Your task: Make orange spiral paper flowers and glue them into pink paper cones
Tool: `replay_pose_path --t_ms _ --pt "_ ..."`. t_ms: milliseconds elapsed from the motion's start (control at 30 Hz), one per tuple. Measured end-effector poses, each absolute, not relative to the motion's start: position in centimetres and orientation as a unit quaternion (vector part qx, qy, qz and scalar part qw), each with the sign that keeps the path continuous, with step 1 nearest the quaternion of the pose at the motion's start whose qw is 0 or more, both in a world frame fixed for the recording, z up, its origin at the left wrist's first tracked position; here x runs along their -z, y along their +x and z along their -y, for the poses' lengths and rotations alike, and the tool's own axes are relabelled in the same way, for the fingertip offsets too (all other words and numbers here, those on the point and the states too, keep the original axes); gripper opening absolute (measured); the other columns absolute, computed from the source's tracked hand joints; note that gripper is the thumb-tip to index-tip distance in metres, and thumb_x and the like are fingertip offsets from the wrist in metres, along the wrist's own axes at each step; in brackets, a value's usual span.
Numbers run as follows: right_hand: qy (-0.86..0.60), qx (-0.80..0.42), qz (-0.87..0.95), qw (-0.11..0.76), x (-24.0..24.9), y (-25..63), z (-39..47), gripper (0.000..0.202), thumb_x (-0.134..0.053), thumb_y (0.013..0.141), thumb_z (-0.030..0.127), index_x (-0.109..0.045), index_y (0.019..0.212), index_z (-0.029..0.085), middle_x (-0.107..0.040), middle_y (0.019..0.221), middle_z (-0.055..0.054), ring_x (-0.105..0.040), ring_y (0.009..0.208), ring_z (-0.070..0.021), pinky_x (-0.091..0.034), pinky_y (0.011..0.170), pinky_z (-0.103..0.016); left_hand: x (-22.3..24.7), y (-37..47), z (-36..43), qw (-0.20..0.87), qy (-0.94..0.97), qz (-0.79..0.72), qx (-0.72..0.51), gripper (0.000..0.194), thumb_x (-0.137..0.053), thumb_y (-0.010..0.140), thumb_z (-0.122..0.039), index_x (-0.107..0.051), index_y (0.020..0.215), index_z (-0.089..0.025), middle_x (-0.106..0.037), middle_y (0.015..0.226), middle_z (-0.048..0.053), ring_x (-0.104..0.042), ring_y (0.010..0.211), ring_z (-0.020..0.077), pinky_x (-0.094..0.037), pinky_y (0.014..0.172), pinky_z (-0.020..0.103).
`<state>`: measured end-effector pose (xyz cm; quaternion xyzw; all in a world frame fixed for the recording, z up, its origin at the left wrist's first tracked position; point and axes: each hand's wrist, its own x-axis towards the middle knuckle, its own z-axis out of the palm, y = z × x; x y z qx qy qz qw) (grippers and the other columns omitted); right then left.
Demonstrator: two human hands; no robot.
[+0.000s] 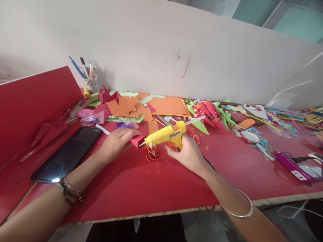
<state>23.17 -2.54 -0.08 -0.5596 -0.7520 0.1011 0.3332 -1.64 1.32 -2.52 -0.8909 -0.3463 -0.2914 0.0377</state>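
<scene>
My right hand [188,153] grips a yellow hot glue gun [164,135] by its handle, with a clear glue stick [195,120] jutting from the back. The gun's nozzle points left and meets the open end of a rolled red paper piece [137,141]. Around that roll the fingers of my left hand [117,143] are closed, so much of it is hidden. A white stick-like object [102,129] shows just behind my left hand; whether I hold it I cannot tell. Beneath the gun lie orange paper curls [152,154] on the red table [141,188].
A black phone [68,154] lies by my left forearm. Behind are orange paper sheets [166,107], paper cones [209,112] and a pen cup [92,84]. A purple power strip [295,166] sits at the right. A red panel [37,111] stands at the left.
</scene>
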Motion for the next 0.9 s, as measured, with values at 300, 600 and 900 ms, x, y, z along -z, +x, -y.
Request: replay_pose_path --t_ms 300,600,900 --pt "-0.559 -0.112 0.768 0.292 0.2 23.6 2.6 0.014 -0.052 0.069 0.028 -0.050 0.073 0.015 -0.049 0.053 0.001 -0.048 0.047 -0.0114 -0.033 0.043 -0.021 2.5 -1.8 -1.3 0.044 -0.889 0.349 0.292 0.016 -0.045 0.084 -0.028 -0.050 0.095 -0.018 -0.063 0.088 0.006 -0.057 0.080 0.0173 -0.043 0.069 0.027" --pt "-0.564 -0.067 0.775 0.278 0.5 24.1 2.2 0.007 -0.047 0.070 0.024 -0.045 0.069 0.017 -0.043 0.050 0.003 -0.039 0.042 -0.0091 -0.029 0.041 -0.021 2.4 -1.7 -1.1 0.021 -0.884 0.364 0.292 0.016 -0.045 0.083 -0.030 -0.051 0.091 -0.018 -0.063 0.086 0.005 -0.057 0.075 0.0160 -0.043 0.065 0.026" --pt "-0.561 -0.074 0.775 0.280 0.5 24.2 2.2 0.003 -0.045 0.071 0.020 -0.045 0.072 0.017 -0.049 0.056 0.000 -0.044 0.044 -0.0098 -0.030 0.042 -0.021 2.2 -1.6 -1.0 0.039 -0.892 0.342 0.292 0.012 -0.044 0.082 -0.024 -0.049 0.090 -0.016 -0.062 0.081 0.005 -0.056 0.068 0.0147 -0.040 0.057 0.023"
